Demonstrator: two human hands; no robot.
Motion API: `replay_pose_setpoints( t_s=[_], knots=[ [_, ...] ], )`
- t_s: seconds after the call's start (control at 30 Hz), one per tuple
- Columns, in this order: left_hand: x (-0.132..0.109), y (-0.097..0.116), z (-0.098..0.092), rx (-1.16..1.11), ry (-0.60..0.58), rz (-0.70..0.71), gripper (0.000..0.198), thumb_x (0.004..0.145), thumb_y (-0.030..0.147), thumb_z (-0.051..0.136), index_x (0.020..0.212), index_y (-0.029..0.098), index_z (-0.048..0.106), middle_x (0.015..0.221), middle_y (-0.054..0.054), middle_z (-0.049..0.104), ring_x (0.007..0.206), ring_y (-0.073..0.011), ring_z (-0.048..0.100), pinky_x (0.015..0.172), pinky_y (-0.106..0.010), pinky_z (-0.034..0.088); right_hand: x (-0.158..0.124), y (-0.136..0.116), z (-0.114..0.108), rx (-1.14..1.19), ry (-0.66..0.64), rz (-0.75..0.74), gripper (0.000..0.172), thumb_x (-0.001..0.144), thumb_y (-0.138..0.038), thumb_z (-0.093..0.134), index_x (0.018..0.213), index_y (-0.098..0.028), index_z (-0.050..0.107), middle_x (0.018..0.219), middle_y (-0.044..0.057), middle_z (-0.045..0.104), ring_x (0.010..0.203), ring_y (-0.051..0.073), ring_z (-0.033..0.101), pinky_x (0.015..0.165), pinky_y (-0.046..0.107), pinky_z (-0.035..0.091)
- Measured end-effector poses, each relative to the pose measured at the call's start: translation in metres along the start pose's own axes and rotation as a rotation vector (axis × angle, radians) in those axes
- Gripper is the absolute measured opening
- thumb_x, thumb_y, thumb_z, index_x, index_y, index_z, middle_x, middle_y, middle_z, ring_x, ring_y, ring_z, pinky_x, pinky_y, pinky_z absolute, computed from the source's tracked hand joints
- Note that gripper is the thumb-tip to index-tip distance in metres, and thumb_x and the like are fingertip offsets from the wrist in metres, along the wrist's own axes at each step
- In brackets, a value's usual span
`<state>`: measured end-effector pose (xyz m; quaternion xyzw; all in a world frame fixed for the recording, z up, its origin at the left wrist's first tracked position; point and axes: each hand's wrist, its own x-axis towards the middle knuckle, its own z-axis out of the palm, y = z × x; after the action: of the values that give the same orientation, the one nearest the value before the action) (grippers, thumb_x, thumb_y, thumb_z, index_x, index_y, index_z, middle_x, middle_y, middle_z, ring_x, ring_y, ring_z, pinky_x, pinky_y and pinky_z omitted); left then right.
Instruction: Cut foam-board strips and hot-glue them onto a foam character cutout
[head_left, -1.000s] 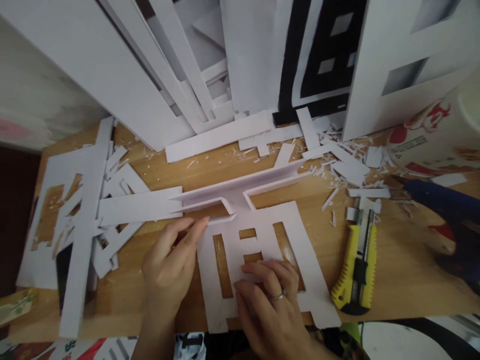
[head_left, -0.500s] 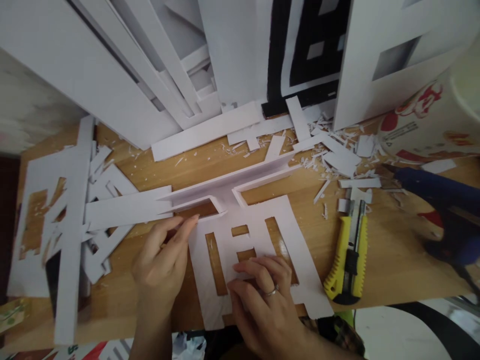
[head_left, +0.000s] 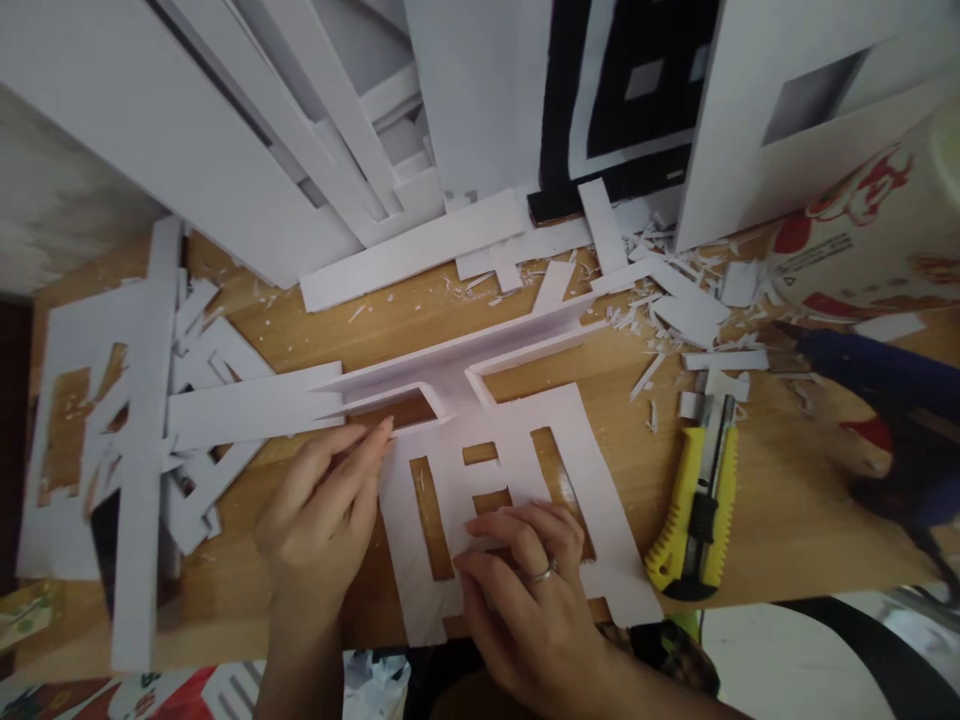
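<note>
Left hand [head_left: 319, 520]: pinching white cutout [head_left: 609, 500] edge, centre
Right hand [head_left: 529, 590]: loosely open, lower centre
Yellow cutter [head_left: 701, 515]: lower right

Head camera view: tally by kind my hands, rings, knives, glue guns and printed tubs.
Bare left hand and right hand: 2
Silver ring: 1
Yellow plastic utility knife: 1
Blue glue gun with red trigger: 1
White round tub with red print: 1
Total: 6

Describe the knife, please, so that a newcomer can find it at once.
On the wooden table, look right of the white board under the right hand. The knife lies there; its yellow handle distinguishes it from the white scraps and blue tool.
</note>
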<state>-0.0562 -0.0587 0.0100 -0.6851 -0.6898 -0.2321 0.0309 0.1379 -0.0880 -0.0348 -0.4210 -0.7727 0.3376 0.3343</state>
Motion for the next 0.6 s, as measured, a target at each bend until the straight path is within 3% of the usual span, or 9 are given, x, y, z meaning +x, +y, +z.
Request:
replay_pose_setpoints(
  t_s=[0.13,0.33,0.43,0.6],
  knots=[
    [-0.001,-0.009,-0.012,0.007,0.018,0.008,0.038,0.087,0.016,0.069,0.124,0.025,0.067,0.107,-0.003,0.072,0.088,-0.0181,0.068,0.074,-0.033,0.059,-0.001,0.000,0.001,-0.021,-0.002,-0.015,0.014,0.085,-0.010,0.057,0.093,-0.019,0.062,0.108,0.006,0.062,0.106,0.024,0.048,0.100,0.047,0.034],
    [-0.007,-0.041,-0.019,-0.022,0.111,-0.050,0.026,0.082,0.017,0.075,0.108,0.023,0.072,0.094,-0.002,0.072,0.063,-0.0084,0.058,0.055,-0.023,0.049,-0.003,0.007,-0.012,-0.127,-0.016,-0.036,0.017,0.088,-0.008,0.056,0.096,-0.022,0.063,0.107,0.006,0.063,0.103,0.023,0.051,0.091,0.040,0.041],
    [-0.009,-0.054,-0.013,-0.126,0.047,-0.024,0.028,0.083,0.019,0.075,0.109,0.024,0.070,0.088,0.000,0.072,0.063,-0.0084,0.060,0.051,-0.020,0.045,-0.008,0.013,-0.020,-0.241,-0.028,-0.101,0.018,0.088,-0.011,0.062,0.099,-0.026,0.067,0.105,0.004,0.065,0.100,0.023,0.053,0.089,0.039,0.042],
    [-0.010,-0.064,-0.003,-0.271,-0.061,-0.133,0.017,0.086,0.021,0.071,0.103,0.023,0.071,0.075,0.002,0.073,0.060,-0.0099,0.064,0.054,-0.020,0.050,-0.017,0.013,-0.015,-0.335,-0.008,-0.100,0.013,0.089,-0.021,0.067,0.097,-0.031,0.071,0.101,0.001,0.069,0.100,0.023,0.056,0.096,0.042,0.044]
  ],
)
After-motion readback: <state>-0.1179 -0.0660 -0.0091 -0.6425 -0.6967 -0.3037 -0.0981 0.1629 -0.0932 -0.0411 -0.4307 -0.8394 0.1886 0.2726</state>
